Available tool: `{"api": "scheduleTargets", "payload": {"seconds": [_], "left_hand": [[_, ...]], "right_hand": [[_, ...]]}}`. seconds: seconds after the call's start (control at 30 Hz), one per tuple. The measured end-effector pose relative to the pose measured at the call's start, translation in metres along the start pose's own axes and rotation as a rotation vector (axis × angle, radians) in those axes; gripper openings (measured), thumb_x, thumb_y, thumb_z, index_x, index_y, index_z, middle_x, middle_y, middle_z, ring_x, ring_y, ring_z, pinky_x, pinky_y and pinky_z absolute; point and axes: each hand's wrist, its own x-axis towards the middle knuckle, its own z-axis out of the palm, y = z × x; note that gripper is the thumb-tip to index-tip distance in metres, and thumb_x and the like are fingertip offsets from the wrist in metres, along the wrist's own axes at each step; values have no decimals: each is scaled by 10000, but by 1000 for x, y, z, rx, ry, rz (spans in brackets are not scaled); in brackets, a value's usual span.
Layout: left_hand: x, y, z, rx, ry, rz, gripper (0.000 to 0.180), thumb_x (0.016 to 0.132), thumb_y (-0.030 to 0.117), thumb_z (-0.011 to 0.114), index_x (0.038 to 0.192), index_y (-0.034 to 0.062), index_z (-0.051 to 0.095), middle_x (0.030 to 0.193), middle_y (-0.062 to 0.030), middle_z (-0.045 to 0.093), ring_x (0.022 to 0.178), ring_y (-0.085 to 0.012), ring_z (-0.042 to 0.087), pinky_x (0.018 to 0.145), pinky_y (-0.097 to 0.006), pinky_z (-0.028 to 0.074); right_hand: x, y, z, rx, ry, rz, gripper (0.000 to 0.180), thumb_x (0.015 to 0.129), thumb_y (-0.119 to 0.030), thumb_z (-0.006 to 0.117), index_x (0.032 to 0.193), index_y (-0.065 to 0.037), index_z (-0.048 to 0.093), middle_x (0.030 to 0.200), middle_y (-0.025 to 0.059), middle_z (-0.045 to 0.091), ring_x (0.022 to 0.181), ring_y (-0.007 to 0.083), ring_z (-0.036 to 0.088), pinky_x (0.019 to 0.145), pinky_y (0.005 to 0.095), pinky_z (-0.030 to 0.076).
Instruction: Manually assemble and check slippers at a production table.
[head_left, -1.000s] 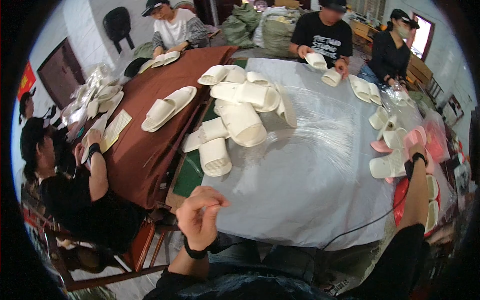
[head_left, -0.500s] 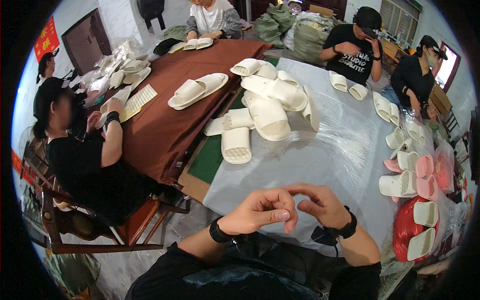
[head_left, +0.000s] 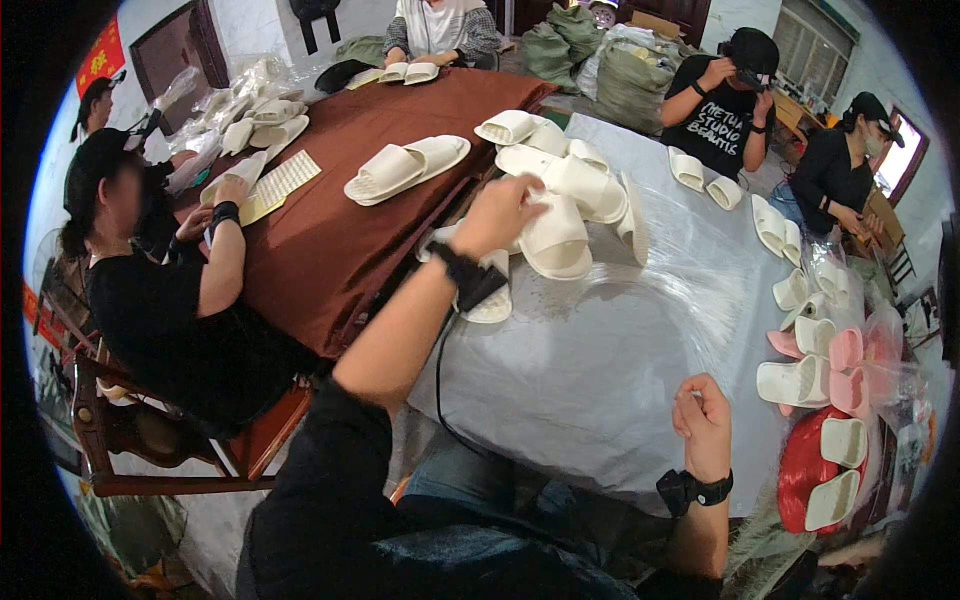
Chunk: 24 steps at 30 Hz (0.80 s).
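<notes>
My left hand (head_left: pixel 503 213) is stretched out over a pile of cream slippers on the grey-covered table. Its bent fingers close at the edge of a cream slipper (head_left: pixel 557 240) in the middle of the pile; the contact is partly hidden by the hand. Another cream slipper (head_left: pixel 492 300) lies partly beneath my left wrist. My right hand (head_left: pixel 704 420) is raised above the right part of the table, its fingers curled in toward the thumb. Whatever it may hold is too small to make out. Thin clear strands (head_left: pixel 700 285) lie spread beyond it, right of the pile.
Pairs of cream slippers (head_left: pixel 770 225), pink slippers (head_left: pixel 848 385) and a red bundle (head_left: pixel 803 470) line the right edge. On the left, a brown-covered table (head_left: pixel 330 260) bears a pair of slippers (head_left: pixel 408 168). A co-worker (head_left: pixel 150 290) sits there; others work farther back.
My hands were together above the near table edge. Since then the left has reached forward to the slipper pile, and the right has moved off to the right.
</notes>
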Motion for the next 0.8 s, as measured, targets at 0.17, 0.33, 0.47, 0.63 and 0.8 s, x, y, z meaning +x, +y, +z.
{"api": "scheduleTargets", "payload": {"seconds": [0.17,0.33,0.47,0.63,0.8], "left_hand": [[84,-15,33,430,-363,-214,665,817,563,599,1277,94,497,1135,-204,616,1048,-357,595,882,-417,479],[121,-67,70,97,-687,-356,866,697,584,723,1306,14,488,1234,-135,578,1082,-262,570,905,-345,451],[126,-69,70,-211,-545,-475,791,666,405,814,1262,-24,519,1154,-124,605,1002,-212,580,827,-310,467],[122,-75,18,-1115,-242,-464,229,837,126,687,1005,-3,598,844,-39,655,731,-146,627,593,-281,511],[79,13,-21,-1599,-57,-341,308,924,-14,476,1230,-45,459,1222,-168,559,1111,-238,576,1002,-359,460]], "right_hand": [[-24,25,-35,-9,174,12,84,922,-123,559,901,-64,503,610,-57,383,495,29,325,452,191,247],[-32,37,-45,21,206,83,77,905,-84,558,844,-46,527,624,-58,416,526,33,337,477,199,256],[-31,40,-49,43,207,96,84,901,-84,563,837,-42,530,625,-58,416,524,34,333,475,203,256],[-28,35,-41,-10,182,19,94,902,-94,569,836,-44,525,629,-56,423,519,35,335,463,205,247],[-34,37,-40,91,199,-32,70,941,-118,525,900,-67,500,620,-38,426,500,35,325,460,186,247]]}}
